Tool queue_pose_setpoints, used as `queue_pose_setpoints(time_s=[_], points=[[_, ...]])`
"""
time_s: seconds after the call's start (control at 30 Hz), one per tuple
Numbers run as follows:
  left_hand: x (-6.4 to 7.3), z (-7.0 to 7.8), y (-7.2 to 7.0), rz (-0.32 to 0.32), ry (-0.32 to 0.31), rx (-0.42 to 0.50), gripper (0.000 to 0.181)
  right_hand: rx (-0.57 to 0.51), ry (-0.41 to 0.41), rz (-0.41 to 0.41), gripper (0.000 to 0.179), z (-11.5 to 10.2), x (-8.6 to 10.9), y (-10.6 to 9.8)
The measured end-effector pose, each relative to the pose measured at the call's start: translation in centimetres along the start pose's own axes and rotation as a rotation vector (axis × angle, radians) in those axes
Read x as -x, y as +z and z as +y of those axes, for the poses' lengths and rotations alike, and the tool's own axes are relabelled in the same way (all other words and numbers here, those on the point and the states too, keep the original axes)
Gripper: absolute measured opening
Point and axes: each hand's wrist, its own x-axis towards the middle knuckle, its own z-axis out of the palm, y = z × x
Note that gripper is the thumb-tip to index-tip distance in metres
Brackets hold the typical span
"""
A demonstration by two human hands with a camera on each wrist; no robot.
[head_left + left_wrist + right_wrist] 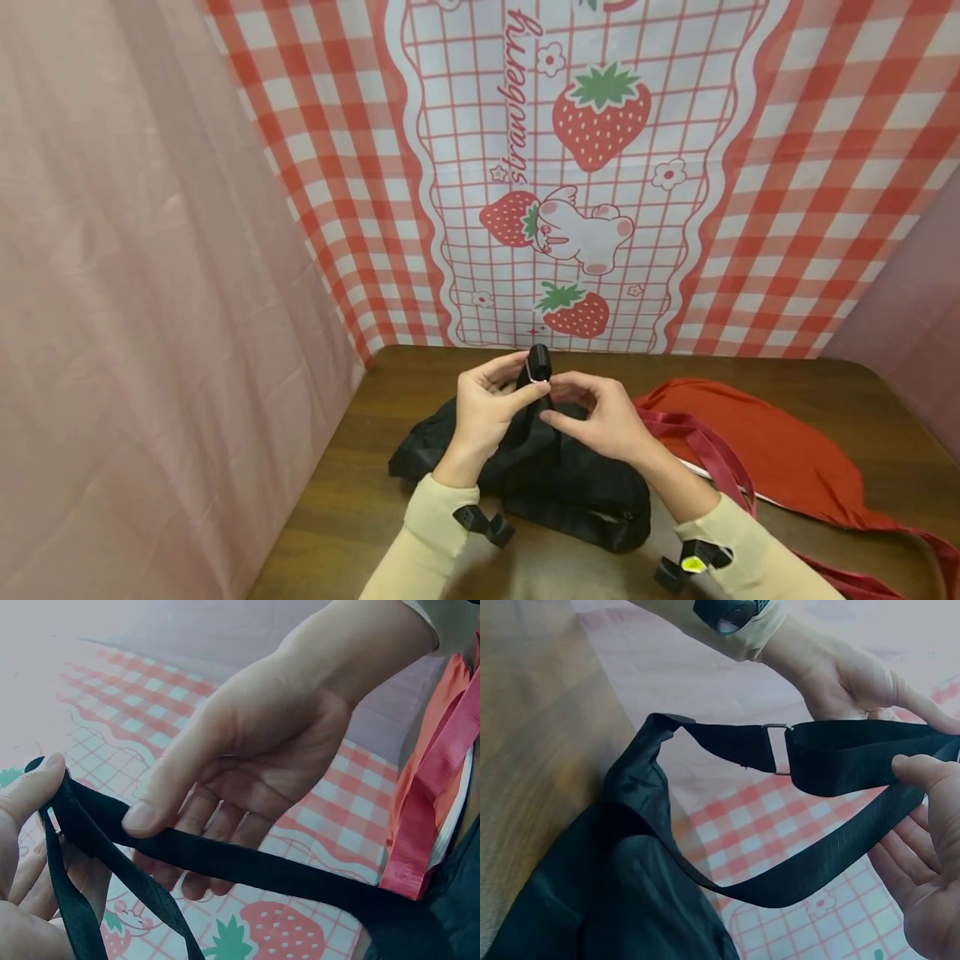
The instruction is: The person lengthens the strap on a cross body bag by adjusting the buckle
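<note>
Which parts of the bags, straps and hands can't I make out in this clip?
- Head view: part of the black strap, behind the left hand.
- Head view: part of the crimson strap, cut off by the bottom edge.
- Left wrist view: part of the left hand, cut off by the left edge.
- Right wrist view: part of the black bag, cut off by the bottom edge.

The head view looks forward and down over the brown wooden table [337, 533]. Wrist views (nearer) share the flat black fabric strap [262, 868].
</note>
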Motion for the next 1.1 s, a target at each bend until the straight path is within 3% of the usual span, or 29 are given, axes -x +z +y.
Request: queue_pose_setpoints(time_s=[0.33, 0.5, 0.97, 1.1], points=[[0.2, 0.5, -0.2, 0.019, -0.007, 0.049, 0.048, 0.031, 0.021, -0.055, 0.041, 1.0, 1.0, 0.0], [0.2, 0.2, 0.1, -0.019, 0.001, 0.058, 0.05, 0.048, -0.021, -0.013, 0.039, 0.7, 0.9, 0.0], [0.1, 0.3, -0.3, -0.019, 0.009, 0.045, 0.049, -0.125, -0.028, -0.025, 0.031, 1.1, 1.1, -0.8], [0.2, 0.2, -0.2, -0.017, 0.001, 0.045, 0.048, -0.082, -0.006, 0.009, 0.036, 0.9, 1.2, -0.6]])
